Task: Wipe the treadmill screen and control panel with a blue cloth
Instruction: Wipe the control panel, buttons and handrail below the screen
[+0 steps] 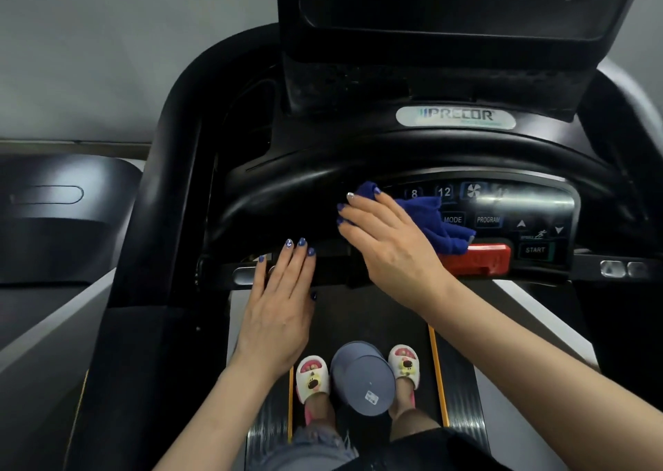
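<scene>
Under the right hand point(389, 244), flat with straight fingers, the cloth point(436, 221) lies pressed on the panel point(502, 215). The left hand point(283, 298) rests flat nearby. Right of the cloth, START point(535, 250) could get pressed by a wide swipe.

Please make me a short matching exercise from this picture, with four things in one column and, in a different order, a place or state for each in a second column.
Things:
1. blue cloth
2. left hand
3. grey bucket
4. red stop key

Places or states:
A. stands on the belt between the slippered feet
B. pressed to the control panel under the right hand
C. sits just left of the START button
D. lies flat, fingers straight, on the lower left edge of the console

Pairs: 1-B, 2-D, 3-A, 4-C
</scene>
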The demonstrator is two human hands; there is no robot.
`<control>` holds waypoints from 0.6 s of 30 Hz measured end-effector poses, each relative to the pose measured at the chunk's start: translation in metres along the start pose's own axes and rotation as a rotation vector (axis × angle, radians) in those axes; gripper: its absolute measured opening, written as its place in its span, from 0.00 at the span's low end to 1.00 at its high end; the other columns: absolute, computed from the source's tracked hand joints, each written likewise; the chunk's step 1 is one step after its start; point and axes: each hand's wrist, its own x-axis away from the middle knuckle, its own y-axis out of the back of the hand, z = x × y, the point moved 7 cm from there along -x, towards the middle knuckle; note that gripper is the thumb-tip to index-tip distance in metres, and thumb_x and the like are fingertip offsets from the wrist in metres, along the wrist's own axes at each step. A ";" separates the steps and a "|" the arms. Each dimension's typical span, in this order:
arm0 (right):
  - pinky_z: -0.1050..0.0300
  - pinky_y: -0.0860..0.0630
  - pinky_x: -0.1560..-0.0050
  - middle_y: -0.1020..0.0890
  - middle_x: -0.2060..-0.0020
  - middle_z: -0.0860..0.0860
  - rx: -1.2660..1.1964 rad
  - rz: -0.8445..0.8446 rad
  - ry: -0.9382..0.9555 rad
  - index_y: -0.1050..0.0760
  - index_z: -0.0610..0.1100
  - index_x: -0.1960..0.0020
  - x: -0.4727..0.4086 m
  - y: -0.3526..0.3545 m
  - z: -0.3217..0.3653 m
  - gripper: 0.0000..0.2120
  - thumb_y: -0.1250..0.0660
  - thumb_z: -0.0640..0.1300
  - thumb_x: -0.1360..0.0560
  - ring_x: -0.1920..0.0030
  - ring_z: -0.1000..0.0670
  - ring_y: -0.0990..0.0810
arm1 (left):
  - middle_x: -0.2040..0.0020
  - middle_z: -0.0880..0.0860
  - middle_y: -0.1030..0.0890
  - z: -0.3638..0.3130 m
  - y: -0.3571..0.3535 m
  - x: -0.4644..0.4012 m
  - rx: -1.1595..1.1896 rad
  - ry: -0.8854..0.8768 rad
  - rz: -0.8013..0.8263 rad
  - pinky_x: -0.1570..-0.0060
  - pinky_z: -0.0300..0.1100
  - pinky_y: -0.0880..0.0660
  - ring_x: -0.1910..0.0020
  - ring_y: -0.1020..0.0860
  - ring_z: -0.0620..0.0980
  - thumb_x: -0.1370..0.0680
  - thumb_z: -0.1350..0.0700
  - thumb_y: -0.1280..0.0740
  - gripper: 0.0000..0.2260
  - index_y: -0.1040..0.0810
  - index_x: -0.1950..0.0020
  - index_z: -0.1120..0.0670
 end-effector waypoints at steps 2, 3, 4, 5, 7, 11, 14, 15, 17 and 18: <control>0.44 0.40 0.24 0.23 0.34 0.42 -0.007 0.056 0.033 0.22 0.38 0.37 0.015 -0.008 0.006 0.19 0.44 0.34 0.23 0.28 0.43 0.30 | 0.19 0.57 0.42 0.001 0.000 0.001 0.001 0.000 0.005 0.21 0.55 0.54 0.19 0.46 0.53 0.19 0.55 0.45 0.27 0.41 0.20 0.60; 0.44 0.40 0.24 0.23 0.33 0.42 -0.016 0.064 0.040 0.22 0.38 0.36 0.021 -0.009 0.007 0.19 0.44 0.34 0.23 0.28 0.43 0.30 | 0.19 0.56 0.42 0.002 -0.001 0.002 0.002 0.004 0.011 0.22 0.55 0.53 0.19 0.46 0.53 0.19 0.55 0.46 0.27 0.40 0.20 0.60; 0.45 0.40 0.24 0.23 0.34 0.42 -0.026 0.060 0.047 0.22 0.38 0.36 0.024 -0.009 0.009 0.19 0.44 0.33 0.24 0.28 0.43 0.29 | 0.19 0.56 0.42 0.003 -0.001 0.004 0.003 0.010 0.019 0.22 0.55 0.52 0.20 0.46 0.53 0.19 0.55 0.46 0.26 0.40 0.20 0.60; 0.46 0.39 0.25 0.22 0.34 0.42 -0.035 0.052 0.052 0.22 0.38 0.37 0.026 -0.008 0.009 0.19 0.43 0.33 0.23 0.29 0.43 0.28 | 0.19 0.56 0.42 0.005 -0.001 0.007 0.005 0.019 0.026 0.22 0.55 0.52 0.20 0.46 0.53 0.19 0.54 0.46 0.26 0.40 0.20 0.59; 0.47 0.36 0.27 0.21 0.37 0.41 -0.052 0.033 0.060 0.21 0.37 0.38 0.026 -0.004 0.010 0.17 0.42 0.32 0.23 0.32 0.42 0.26 | 0.19 0.56 0.43 0.011 0.000 0.014 0.005 0.047 0.038 0.22 0.54 0.53 0.19 0.46 0.54 0.18 0.53 0.47 0.26 0.41 0.20 0.59; 0.49 0.28 0.34 0.19 0.40 0.41 -0.107 -0.053 -0.003 0.21 0.35 0.40 0.023 0.000 0.009 0.14 0.37 0.28 0.23 0.38 0.42 0.22 | 0.18 0.56 0.46 0.029 -0.001 0.030 0.001 0.116 0.048 0.21 0.55 0.55 0.19 0.49 0.54 0.18 0.53 0.48 0.27 0.44 0.20 0.59; 0.50 0.27 0.35 0.18 0.42 0.41 -0.154 -0.152 -0.014 0.20 0.34 0.42 0.026 -0.003 0.029 0.12 0.40 0.29 0.20 0.41 0.41 0.21 | 0.18 0.56 0.48 0.038 -0.005 0.041 0.021 0.147 0.049 0.21 0.54 0.55 0.19 0.51 0.53 0.18 0.54 0.44 0.28 0.47 0.19 0.59; 0.50 0.26 0.36 0.18 0.43 0.40 -0.172 -0.166 -0.004 0.20 0.33 0.42 0.027 -0.005 0.038 0.12 0.40 0.29 0.20 0.42 0.41 0.21 | 0.18 0.56 0.48 0.038 -0.006 0.043 0.032 0.151 0.050 0.21 0.55 0.54 0.19 0.51 0.53 0.18 0.54 0.44 0.28 0.47 0.19 0.59; 0.50 0.26 0.39 0.19 0.43 0.38 -0.193 -0.163 -0.010 0.21 0.32 0.42 0.028 -0.014 0.049 0.10 0.36 0.29 0.22 0.43 0.41 0.23 | 0.18 0.57 0.49 0.039 -0.007 0.047 0.058 0.167 0.052 0.21 0.57 0.53 0.19 0.51 0.54 0.18 0.54 0.45 0.28 0.48 0.19 0.59; 0.50 0.27 0.40 0.19 0.44 0.37 -0.191 -0.158 -0.027 0.20 0.32 0.43 0.027 -0.020 0.052 0.10 0.34 0.29 0.23 0.44 0.41 0.23 | 0.18 0.57 0.50 0.040 -0.008 0.048 0.066 0.182 0.056 0.21 0.57 0.52 0.19 0.52 0.54 0.18 0.53 0.46 0.28 0.49 0.19 0.58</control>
